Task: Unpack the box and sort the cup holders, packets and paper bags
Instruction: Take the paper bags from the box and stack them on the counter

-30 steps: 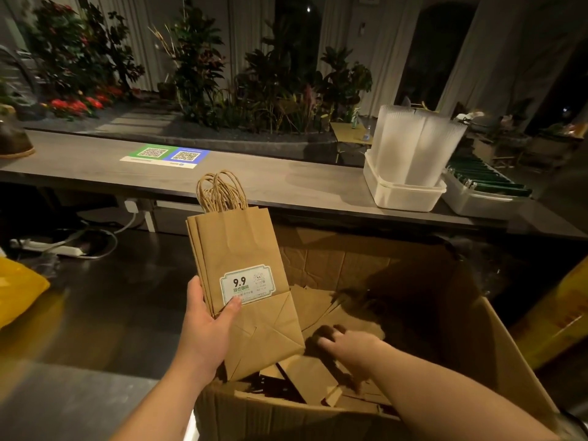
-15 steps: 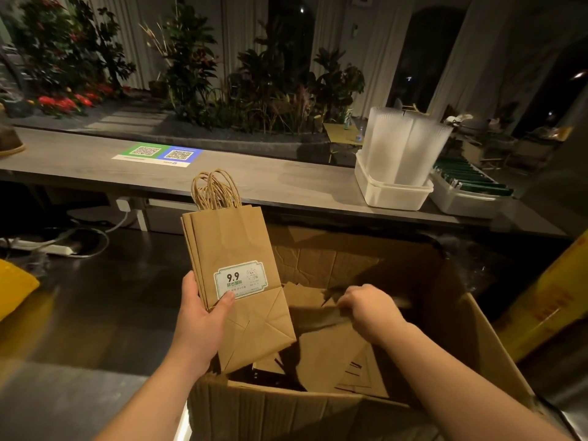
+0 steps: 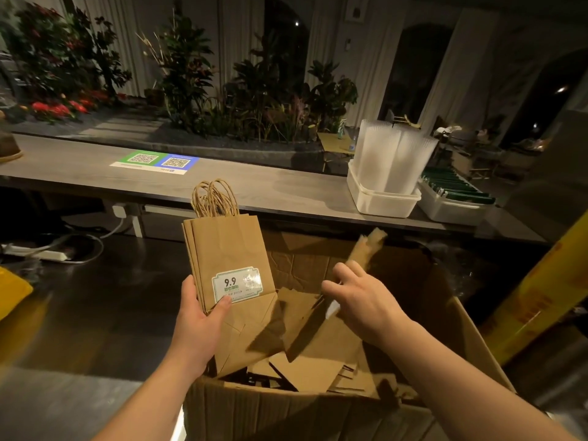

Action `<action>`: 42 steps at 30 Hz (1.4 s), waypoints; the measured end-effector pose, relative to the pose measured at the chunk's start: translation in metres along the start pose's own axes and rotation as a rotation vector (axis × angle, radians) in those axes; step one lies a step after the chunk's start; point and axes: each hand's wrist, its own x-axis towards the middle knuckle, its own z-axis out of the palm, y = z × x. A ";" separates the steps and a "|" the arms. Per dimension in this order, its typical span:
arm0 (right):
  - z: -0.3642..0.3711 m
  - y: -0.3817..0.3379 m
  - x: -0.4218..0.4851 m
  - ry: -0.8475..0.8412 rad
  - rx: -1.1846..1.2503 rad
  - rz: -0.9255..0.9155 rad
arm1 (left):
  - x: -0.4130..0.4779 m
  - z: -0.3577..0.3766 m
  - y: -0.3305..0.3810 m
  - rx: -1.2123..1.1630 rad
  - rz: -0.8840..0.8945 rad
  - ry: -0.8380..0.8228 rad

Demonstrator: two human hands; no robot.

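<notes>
I see left hand (image 3: 199, 319) over box's (image 3: 286, 415) near-left corner, thumb clamped across labelled stack of paper bags (image 3: 229, 249), upright, handles up. Right hand (image 3: 359, 297) above box middle, fingers curled round single bag (image 3: 313, 329), tilted, blurred. Loose bags (image 3: 305, 370) inside box.

Single head-worn, wide-angle view.
Faces forward and down, close above the cardboard box (image 3: 286, 415); the counter (image 3: 270, 192) and plants (image 3: 254, 90) lie farther ahead.
</notes>
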 end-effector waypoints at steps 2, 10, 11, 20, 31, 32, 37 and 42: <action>-0.004 -0.015 0.002 0.178 -0.014 -0.124 | 0.000 -0.001 -0.001 0.005 0.000 0.001; -0.009 -0.091 0.054 0.258 0.129 -0.449 | -0.008 0.000 0.005 -0.174 -0.055 -0.059; 0.000 -0.099 0.057 0.215 0.183 -0.451 | -0.009 0.000 0.006 -0.168 -0.048 -0.061; 0.036 -0.107 0.063 -0.104 1.205 0.671 | -0.005 -0.003 0.004 -0.102 -0.015 -0.070; 0.026 -0.092 0.063 -0.246 1.729 0.756 | -0.014 0.000 0.024 -0.180 -0.030 -0.123; 0.021 -0.097 0.064 -0.180 1.710 0.719 | -0.014 -0.003 0.029 -0.126 0.013 -0.110; -0.008 -0.123 0.080 0.245 1.609 0.449 | 0.006 -0.030 0.061 0.088 0.206 -0.009; -0.013 -0.151 0.096 0.387 1.571 0.359 | 0.013 -0.056 0.068 0.104 0.279 0.069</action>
